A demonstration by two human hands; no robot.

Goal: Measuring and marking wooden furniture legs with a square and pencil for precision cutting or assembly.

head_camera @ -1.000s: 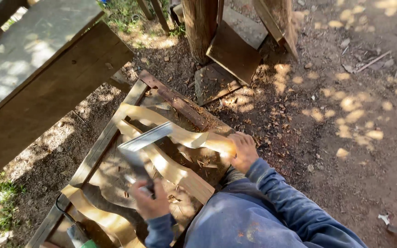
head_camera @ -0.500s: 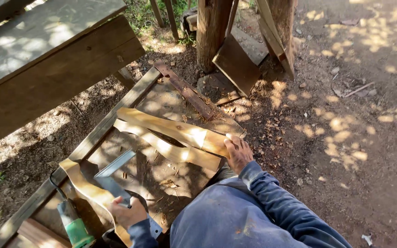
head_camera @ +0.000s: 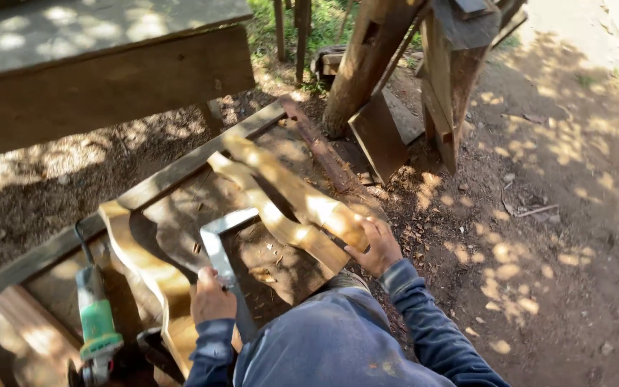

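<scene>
A person in a faded blue long-sleeved top kneels over a low frame of weathered grey planks [head_camera: 180,168] on bare, sun-dappled ground. The left hand [head_camera: 211,294], at about 7 o'clock in the view, is closed around the long arm of a metal carpenter's square [head_camera: 218,244], laying its corner flat inside the frame, apparently so the angle can be read against the wood. The right hand [head_camera: 377,246], near 5 o'clock, is clamped on the near end of the curved, pale carved wooden pieces [head_camera: 288,201], which lie across the frame and run up toward 11 o'clock; the grip seems to steady them while the square is set. Another curved pale wooden piece [head_camera: 141,269] lies just left of the square. A green-bodied angle grinder [head_camera: 97,322] rests at 8 o'clock with its cord looping upward, set aside within reach. A thick wooden beam [head_camera: 102,86] spans the top left, and leaning posts and boards [head_camera: 395,79] stand at 12 o'clock.
</scene>
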